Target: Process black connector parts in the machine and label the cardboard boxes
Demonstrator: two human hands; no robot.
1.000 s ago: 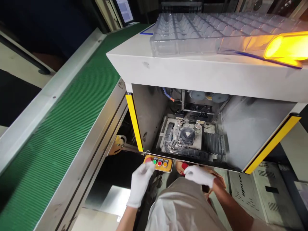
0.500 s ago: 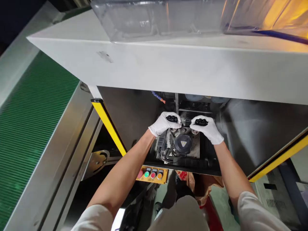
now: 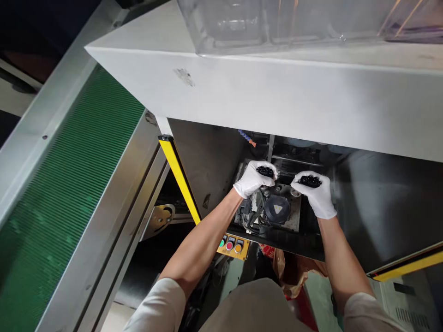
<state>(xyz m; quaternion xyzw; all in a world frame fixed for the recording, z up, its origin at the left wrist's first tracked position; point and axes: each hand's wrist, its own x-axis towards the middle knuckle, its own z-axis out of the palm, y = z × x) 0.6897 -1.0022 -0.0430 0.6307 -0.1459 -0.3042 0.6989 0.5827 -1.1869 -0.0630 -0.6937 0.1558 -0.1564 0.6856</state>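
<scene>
Both of my hands wear white gloves and reach into a dark machine bay. My left hand (image 3: 255, 179) curls around a cluster of small shiny black parts (image 3: 265, 171). In my right hand (image 3: 316, 191), the fingers wrap around a similar cluster of small black parts (image 3: 310, 180). The exact kind of these parts is too small to make out. Below and between the hands sits a round black motor-like cover (image 3: 277, 210) with a triangular warning label, mounted on a metal plate with cables beside it.
Overhead runs a white machine panel (image 3: 263, 101) with a clear plastic tray (image 3: 238, 27) on top. A green ribbed conveyor (image 3: 79, 152) lies left. Yellow light-curtain bars (image 3: 180, 180) flank the opening. A yellow button box (image 3: 234, 246) and brown bag (image 3: 294, 276) are below.
The view has shifted left, so the scene sits farther right. My right hand has moved away from my left, widening the gap between them; both still hold the black parts.
</scene>
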